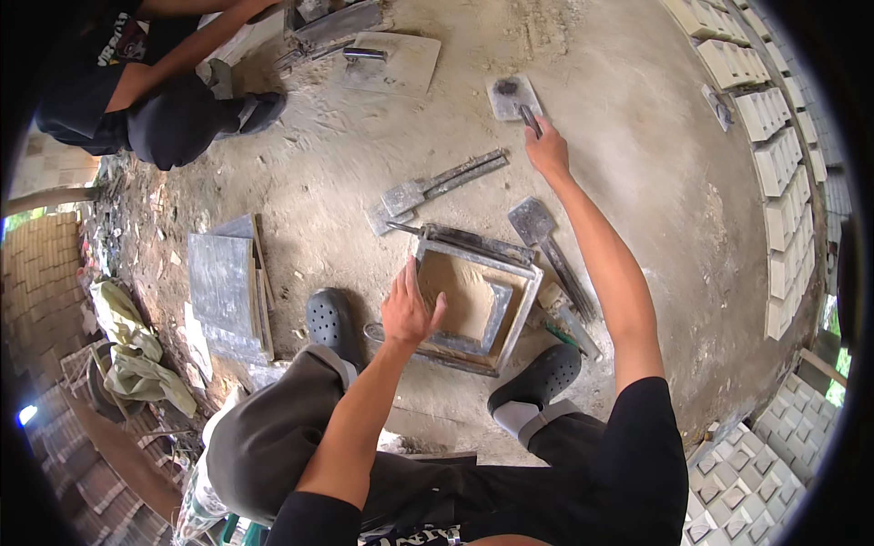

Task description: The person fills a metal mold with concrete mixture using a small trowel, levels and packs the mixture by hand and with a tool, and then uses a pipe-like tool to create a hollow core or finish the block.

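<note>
My right hand (548, 149), arm stretched far forward, is closed around the dark handle of a flat square trowel (517, 89). The trowel's pale blade carries a dark patch and is low over or on the floor; I cannot tell which. My left hand (410, 309) lies on the left rim of a rectangular metal mould frame (516, 337) between my feet, fingers stretched out and thumb apart. Inside the frame is a smooth tan surface, with a grey angled strip (496, 314) along its right and near sides. A dark bar (473, 240) runs along the frame's far edge.
Long-handled flat paddles (537, 223) lie beyond and right of the frame, with small tools (569, 320) nearby. Stacked boards (221, 282) stand left. A co-worker (173, 118) crouches far left near a trowel on a board (401, 68). Pale blocks (783, 209) line the right.
</note>
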The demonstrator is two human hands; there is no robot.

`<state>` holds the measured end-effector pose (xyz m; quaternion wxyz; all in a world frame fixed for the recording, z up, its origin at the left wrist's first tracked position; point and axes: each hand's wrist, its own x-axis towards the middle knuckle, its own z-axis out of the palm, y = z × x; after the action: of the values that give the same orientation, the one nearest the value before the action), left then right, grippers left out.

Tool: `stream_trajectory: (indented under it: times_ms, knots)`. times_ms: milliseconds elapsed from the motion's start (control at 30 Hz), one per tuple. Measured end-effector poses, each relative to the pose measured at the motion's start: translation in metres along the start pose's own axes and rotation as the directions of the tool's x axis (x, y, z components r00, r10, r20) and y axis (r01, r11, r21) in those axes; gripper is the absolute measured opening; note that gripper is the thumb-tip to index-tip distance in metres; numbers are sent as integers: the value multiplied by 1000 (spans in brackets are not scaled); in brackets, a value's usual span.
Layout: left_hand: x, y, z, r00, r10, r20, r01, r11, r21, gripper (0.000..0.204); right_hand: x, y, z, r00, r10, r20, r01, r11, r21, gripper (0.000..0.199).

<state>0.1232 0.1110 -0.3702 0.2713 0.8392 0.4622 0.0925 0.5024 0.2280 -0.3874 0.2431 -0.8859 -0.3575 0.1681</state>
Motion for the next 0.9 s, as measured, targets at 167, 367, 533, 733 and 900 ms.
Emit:
stream_trajectory:
  times_ms: [167,367,533,733,900]
  knots:
    - [1,-2,3,1000,-4,20,4,1000,-20,92,93,-14,35,995,2,-99,-5,999,-32,47]
    - [5,-2,0,997,-28,68,29,1000,-3,92,219,-24,62,988,-64,-140,54,996,-73,43]
    - [6,-2,-1,998,-31,50,31,1000,-5,89,294,-30,64,965,187,183,-205,975,85,42]
    - [2,-3,0,994,-71,84,74,997,-35,89,216,-30,63,984,-68,-163,58,996,-64,43]
    - [1,0,-6,986,-83,142,91,995,-46,90,111,-27,-9,971,-208,-117,205,978,-41,42]
